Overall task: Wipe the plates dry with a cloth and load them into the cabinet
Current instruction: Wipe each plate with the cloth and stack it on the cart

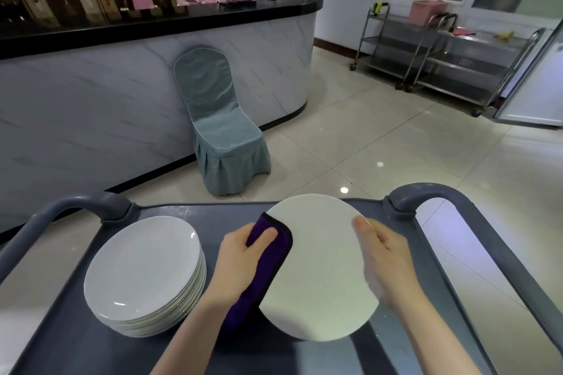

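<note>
Head | left hand [240, 256] pinches cloth [269, 271] on plate [323, 271] | right hand [387, 262] grips plate rim

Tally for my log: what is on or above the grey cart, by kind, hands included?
Plate stack: 1 (its plates sit too close together to count)
Loose plate: 1, held by the right hand
Cloth: 1, purple, gripped by the left hand
Hands: 2
Total: 5
</note>
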Motion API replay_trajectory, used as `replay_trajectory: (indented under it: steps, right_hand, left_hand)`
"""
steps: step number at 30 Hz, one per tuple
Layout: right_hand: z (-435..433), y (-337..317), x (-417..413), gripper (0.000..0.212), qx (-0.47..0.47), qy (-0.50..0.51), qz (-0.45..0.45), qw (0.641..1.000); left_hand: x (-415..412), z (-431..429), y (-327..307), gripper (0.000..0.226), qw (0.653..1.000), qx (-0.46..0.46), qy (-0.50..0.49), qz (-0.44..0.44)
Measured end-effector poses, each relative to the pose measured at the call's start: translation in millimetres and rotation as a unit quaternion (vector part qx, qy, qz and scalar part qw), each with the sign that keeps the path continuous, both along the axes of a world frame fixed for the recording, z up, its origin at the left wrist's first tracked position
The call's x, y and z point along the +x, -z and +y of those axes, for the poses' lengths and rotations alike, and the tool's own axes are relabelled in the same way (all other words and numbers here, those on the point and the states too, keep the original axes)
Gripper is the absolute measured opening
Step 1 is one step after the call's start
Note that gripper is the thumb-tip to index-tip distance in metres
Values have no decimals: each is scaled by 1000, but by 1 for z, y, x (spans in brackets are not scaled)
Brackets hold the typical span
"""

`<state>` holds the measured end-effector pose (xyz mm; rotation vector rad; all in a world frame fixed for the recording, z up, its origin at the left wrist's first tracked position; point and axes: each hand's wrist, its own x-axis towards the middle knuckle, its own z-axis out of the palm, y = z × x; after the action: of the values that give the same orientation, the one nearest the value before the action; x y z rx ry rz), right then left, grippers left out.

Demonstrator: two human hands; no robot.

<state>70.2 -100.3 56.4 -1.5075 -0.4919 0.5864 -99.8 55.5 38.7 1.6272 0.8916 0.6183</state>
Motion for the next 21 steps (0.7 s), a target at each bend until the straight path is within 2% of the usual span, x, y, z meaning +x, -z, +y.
replay_trajectory:
  steps: [2, 5, 8, 11, 13, 14, 16, 18, 19, 21]
  right_hand:
    - [-1, -6, -1, 34, -41, -46, -80, 995]
    - [7, -14, -8, 39, -80, -137, -187, 970]
    - [17, -9, -16, 42, -95, -169, -226, 955]
    - [15, -10, -5, 35, -68, -85, -192, 975]
    - [14, -3, -5, 39, -10, 22, -86, 996]
    - [15, 1, -14, 44, 28, 81, -18, 996]
    - [24, 10, -42, 45, 91, 207, 86, 970]
    - [32, 21, -62, 36, 103, 297, 128, 941]
    - [33, 24, -67, 33, 87, 298, 126, 942]
    - [28, 26, -66, 26, 48, 233, 106, 965]
  left_hand:
    - [-2, 8, -4, 27, 998, 33, 35, 34]
    - [5, 19, -16, 22, 982, 106, 140, 68]
    - [13, 19, -18, 25, 966, 137, 205, 81]
    - [9, 17, -11, 17, 994, 58, 88, 42]
    - [8, 8, -1, 16, 999, -39, -30, -21]
    - [10, 0, 5, 17, 990, -100, -81, -62]
    - [18, -17, 14, 21, 956, -204, -178, -113]
    - [23, -27, 23, 25, 928, -249, -255, -110]
    - [23, -26, 27, 25, 924, -250, -271, -98]
    - [17, -18, 27, 24, 931, -234, -266, -83]
